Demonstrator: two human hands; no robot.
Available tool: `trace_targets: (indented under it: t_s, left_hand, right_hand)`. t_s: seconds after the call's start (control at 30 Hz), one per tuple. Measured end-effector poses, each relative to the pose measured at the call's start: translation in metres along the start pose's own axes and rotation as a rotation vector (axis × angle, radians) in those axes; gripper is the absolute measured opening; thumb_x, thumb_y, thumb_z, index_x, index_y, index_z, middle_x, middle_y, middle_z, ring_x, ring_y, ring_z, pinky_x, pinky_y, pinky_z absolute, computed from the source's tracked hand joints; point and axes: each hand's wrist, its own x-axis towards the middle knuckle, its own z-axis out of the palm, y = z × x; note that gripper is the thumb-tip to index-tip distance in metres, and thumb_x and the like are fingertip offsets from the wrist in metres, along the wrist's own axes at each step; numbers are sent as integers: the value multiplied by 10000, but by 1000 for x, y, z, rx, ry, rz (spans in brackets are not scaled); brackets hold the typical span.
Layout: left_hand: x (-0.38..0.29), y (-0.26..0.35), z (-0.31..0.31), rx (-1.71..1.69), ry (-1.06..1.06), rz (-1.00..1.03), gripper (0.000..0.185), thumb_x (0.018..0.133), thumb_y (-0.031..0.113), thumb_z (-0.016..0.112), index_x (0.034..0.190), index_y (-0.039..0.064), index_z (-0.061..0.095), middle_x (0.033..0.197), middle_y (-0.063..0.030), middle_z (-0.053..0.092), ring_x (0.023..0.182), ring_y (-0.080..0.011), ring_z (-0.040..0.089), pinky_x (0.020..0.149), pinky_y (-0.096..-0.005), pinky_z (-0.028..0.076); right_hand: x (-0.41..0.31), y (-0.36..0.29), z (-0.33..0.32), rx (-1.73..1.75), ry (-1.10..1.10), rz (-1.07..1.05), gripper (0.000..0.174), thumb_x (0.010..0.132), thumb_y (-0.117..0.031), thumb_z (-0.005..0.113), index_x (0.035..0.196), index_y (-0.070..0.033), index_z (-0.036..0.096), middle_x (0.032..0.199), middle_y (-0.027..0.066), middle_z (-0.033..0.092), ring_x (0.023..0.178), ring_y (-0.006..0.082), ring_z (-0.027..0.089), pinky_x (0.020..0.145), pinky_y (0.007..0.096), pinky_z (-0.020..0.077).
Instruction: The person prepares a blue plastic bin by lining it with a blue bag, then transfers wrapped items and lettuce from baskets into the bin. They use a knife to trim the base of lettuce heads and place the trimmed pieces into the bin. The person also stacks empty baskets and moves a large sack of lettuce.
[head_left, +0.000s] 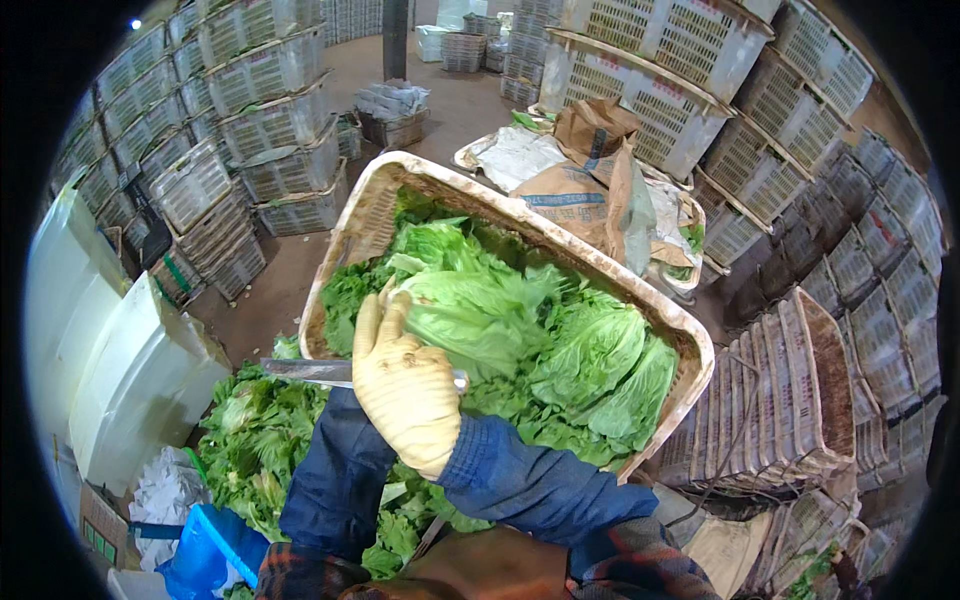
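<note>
My right hand (409, 390), in a cream glove, is crossed over to the left and holds a knife (311, 370). The blade points left and the handle's end shows by the palm. Two of its fingers reach up to the base of a head of leafy lettuce (472, 307). This head lies on other greens in a dirty white plastic crate (694, 345), with more lettuce heads (592, 360) to its right. My left sleeve runs up beneath the right hand, which hides my left hand. Loose lettuce leaves (262, 435) are heaped below the crate, around my left forearm.
Tall stacks of plastic crates (277, 120) stand at the left, back and right. Nested crates (757, 397) lean close at the right. Brown paper sacks (577, 195) lie beyond the crate. White foam boxes (135, 390) and a blue plastic bag (210, 551) are at the left.
</note>
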Motion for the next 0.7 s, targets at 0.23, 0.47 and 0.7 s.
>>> trace_targets:
  t_s: [0.23,0.47,0.7]
  left_hand:
    - [50,25,-72,424,-379,-255,757,885,94,711,1557,56,363,1483,-152,523,1260,-264,562,1061,-394,470]
    - [47,47,15,1202,-677,21,1271,705,224,905,1667,173,75,1687,-253,134,1575,-387,126,1270,-458,214]
    - [1,212,0,1008,-704,216,1440,625,77,935,1667,161,-56,1697,-189,208,1553,-304,243,1260,-418,240]
  right_hand:
    - [-50,72,27,329,268,245,808,766,-26,736,1518,-63,441,1576,258,404,1316,422,502,1075,520,458]
    - [-51,88,64,1610,306,511,706,871,95,534,1552,-71,446,1479,113,555,1296,202,552,1075,313,454]
    - [-75,24,-21,1655,126,308,621,928,11,589,1531,-71,468,1070,1,666,758,35,526,626,205,435]
